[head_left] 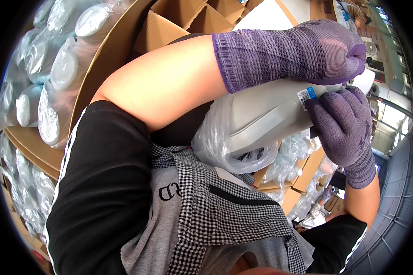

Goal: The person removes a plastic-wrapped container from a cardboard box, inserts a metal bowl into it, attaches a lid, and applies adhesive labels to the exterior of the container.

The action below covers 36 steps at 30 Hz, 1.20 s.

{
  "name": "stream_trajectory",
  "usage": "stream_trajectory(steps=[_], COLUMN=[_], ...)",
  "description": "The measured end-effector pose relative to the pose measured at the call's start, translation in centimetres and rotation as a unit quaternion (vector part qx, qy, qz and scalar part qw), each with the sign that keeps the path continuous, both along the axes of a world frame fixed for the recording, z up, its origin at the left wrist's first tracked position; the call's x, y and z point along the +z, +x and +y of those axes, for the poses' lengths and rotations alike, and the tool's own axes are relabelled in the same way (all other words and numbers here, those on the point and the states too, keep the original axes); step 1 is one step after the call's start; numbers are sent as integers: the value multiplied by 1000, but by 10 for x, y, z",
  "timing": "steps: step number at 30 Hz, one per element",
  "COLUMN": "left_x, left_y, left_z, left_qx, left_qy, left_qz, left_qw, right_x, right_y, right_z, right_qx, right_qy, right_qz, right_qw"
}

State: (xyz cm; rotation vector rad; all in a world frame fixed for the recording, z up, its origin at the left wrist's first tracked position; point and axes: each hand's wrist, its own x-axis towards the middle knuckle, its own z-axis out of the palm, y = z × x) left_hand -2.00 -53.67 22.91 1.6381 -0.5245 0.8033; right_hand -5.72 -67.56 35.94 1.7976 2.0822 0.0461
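Steadying the grey container, I am gripping its far end firmly with my right hand, my closed left hand over that end.

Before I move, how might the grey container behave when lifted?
The grey container looks smooth and undented, so it's probably fairly stiff. Its curved wall suggests it could roll. The wrinkled clear bag around one end looks floppy and may slip.

Pale grey container; against it, purple-grey gloves; below it, a black-and-white checked apron and black, white-striped sleeves.
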Motion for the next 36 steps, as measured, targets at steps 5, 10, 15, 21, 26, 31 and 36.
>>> stream_trajectory(steps=[5, 10, 15, 21, 26, 31, 36], left_x=[-4, -3, 0, 12, 8, -12, 7], left_y=[4, 1, 4, -21, -31, -35, -38], left_z=[3, 9, 7, 37, 40, 93, 52], left_qx=[19, -26, 10, -216, -153, -116, 14], left_qy=[-7, -55, -12, -222, -266, -198, -130], left_qz=[-35, 21, 7, 175, 178, 140, 151], left_qw=[999, 998, 1000, 935, 935, 963, 980], right_x=[-6, -4, 0, -23, -177, -333, -450], right_y=[3, 7, -1, -17, 1, -2, 29], right_z=[4, 7, 4, -68, -185, -199, -212], right_qx=[-49, -125, -174, -228, -379, -498, -533], right_qy=[49, 71, 173, 549, 582, 556, 512], right_qz=[44, 127, 177, 269, 34, 0, -51], right_qw=[997, 981, 953, 758, 718, 665, 672])
